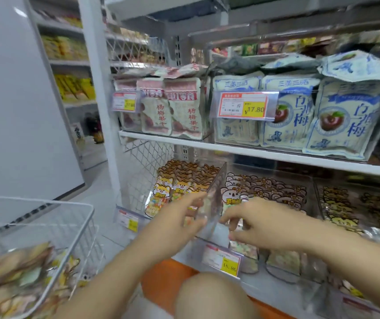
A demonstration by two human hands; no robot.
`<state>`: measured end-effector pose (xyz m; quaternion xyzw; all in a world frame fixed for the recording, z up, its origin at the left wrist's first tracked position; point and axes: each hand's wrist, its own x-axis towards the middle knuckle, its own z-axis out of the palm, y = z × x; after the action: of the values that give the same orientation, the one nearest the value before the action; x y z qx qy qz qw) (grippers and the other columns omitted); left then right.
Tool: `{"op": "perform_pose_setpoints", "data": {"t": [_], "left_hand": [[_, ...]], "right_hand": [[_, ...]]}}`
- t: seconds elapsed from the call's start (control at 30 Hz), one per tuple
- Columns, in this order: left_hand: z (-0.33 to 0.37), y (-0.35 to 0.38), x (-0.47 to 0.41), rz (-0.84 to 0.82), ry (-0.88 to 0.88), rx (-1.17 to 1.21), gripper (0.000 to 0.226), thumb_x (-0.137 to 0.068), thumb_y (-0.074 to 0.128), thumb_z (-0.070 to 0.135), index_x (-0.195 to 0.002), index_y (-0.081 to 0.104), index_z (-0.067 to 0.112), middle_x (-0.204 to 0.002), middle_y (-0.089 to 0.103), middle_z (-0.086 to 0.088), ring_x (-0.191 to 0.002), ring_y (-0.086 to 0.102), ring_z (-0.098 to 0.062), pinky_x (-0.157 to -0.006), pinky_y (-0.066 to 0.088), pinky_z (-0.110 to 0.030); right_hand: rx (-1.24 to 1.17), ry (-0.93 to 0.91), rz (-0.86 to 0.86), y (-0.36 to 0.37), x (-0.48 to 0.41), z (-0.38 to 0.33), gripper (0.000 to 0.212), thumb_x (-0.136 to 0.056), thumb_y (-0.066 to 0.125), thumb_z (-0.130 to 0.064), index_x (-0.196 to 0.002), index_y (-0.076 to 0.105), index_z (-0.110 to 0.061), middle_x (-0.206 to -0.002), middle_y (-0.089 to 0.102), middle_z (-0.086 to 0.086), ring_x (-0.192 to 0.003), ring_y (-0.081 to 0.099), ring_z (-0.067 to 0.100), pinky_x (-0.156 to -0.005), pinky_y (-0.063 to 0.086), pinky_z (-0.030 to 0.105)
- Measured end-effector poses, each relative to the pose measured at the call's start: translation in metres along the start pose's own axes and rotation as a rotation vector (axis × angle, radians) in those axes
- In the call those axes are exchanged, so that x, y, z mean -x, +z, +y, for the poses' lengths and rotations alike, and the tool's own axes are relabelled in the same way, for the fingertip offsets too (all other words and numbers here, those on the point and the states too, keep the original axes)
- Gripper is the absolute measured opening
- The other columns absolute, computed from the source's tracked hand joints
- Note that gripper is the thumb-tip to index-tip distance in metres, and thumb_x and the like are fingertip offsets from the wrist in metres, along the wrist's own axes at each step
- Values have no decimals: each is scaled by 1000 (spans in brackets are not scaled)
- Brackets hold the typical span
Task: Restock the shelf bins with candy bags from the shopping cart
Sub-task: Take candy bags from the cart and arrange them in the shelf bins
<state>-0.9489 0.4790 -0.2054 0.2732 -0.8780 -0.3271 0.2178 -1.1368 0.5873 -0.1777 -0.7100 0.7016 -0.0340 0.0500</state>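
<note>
Both hands are at the low shelf, not at the cart, so the step in hand looks like making room in a bin rather than loading it. The left hand (177, 217) reaches to the front corner of the clear plastic bin (216, 187) that holds the orange fox-shaped bags (179, 180). Its fingers are stretched along the see-through wall, but blur hides whether they grip it or only touch. The right hand (255, 223) hovers over the front of the neighbouring bin of brown koala-shaped bags (264, 187), fingers curled downward; I cannot tell if they hold anything.

The stock to be shelved, the pastel candy bags (18, 268), lies heaped in the white wire shopping cart (87, 217) at the left, well apart from both hands.

The next move probably calls for a free hand to swing left to the cart and bring back a bag of the matching kind. It must enter from above, since the white shelf board (253, 153) hangs low over the bins. A yellow-and-white price tag (224, 259) juts out at the bin front, and the person's bare knee (212, 295) sits just beneath — both crowd the reach.
</note>
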Motion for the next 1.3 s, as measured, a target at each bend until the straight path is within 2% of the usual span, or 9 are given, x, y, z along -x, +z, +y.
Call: {"op": "perform_pose_setpoints", "data": {"t": [0.1, 0.3, 0.5, 0.63, 0.77, 0.87, 1.03, 1.2, 1.3], "left_hand": [[-13, -43, 51, 168, -9, 3, 42, -95, 65, 20, -133, 55, 35, -117, 64, 19, -102, 60, 9, -82, 45, -6], [-64, -117, 117, 497, -133, -81, 39, -96, 64, 19, -124, 53, 44, -112, 66, 18, -97, 62, 10, -80, 42, -5], [-124, -172, 162, 702, -291, -152, 40, -97, 62, 23, -134, 55, 34, -117, 66, 14, -98, 63, 3, -83, 46, -14], [-151, -203, 193, 835, -374, -185, 37, -98, 60, 25, -132, 55, 38, -115, 65, 18, -100, 61, 5, -88, 53, -30], [-168, -225, 222, 1005, -467, -167, 35, -100, 58, 23, -132, 57, 35, -108, 65, 20, -96, 57, 12, -71, 44, -5], [-175, -235, 232, 1125, -496, -137, 32, -100, 56, 23, -130, 58, 34, -108, 64, 20, -95, 56, 13, -69, 39, -3], [-181, -241, 233, 1163, -489, -79, 30, -100, 56, 23, -127, 59, 36, -108, 65, 21, -97, 57, 12, -76, 40, -7], [-182, -244, 235, 1182, -483, 7, 28, -100, 57, 24, -122, 58, 43, -103, 64, 26, -93, 58, 14, -75, 45, -10], [-181, -243, 237, 1172, -503, 23, 28, -100, 57, 25, -118, 56, 47, -102, 63, 27, -93, 57, 17, -73, 45, -8]], "right_hand": [[-99, -83, 105, 3, -20, -46, 32, -89, 62, -48, -120, 64, -41, -97, 68, -22, -81, 59, 1, -80, 52, 29], [-213, -291, 152, 14, -76, -152, 16, -90, 66, -40, -106, 70, -37, -82, 66, -21, -76, 60, -2, -67, 42, 11], [-313, -440, 114, 35, -138, -241, 13, -88, 66, -39, -101, 70, -39, -79, 67, -21, -75, 63, 4, -72, 51, 27], [-267, -517, 33, 64, -190, -288, 16, -90, 64, -38, -104, 71, -35, -74, 61, -21, -76, 61, 2, -72, 52, 30], [-145, -561, -102, 91, -246, -326, 25, -92, 62, -38, -116, 69, -31, -94, 65, -18, -86, 61, 5, -77, 51, 29], [0, -581, -211, 116, -284, -351, 44, -90, 61, -37, -133, 57, -30, -128, 59, -4, -113, 58, 17, -97, 49, 37], [93, -521, -403, 152, -331, -372, 90, -81, 71, -58, -154, 31, -22, -152, 39, 8, -137, 41, 29, -112, 38, 43], [55, -394, -356, 167, -351, -380, 103, -75, 67, -74, -154, 30, -20, -156, 41, 6, -138, 44, 29, -112, 38, 40], [56, -309, -408, 155, -348, -379, 93, -73, 76, -64, -144, 48, -11, -146, 52, 8, -129, 53, 28, -107, 45, 41]]}}
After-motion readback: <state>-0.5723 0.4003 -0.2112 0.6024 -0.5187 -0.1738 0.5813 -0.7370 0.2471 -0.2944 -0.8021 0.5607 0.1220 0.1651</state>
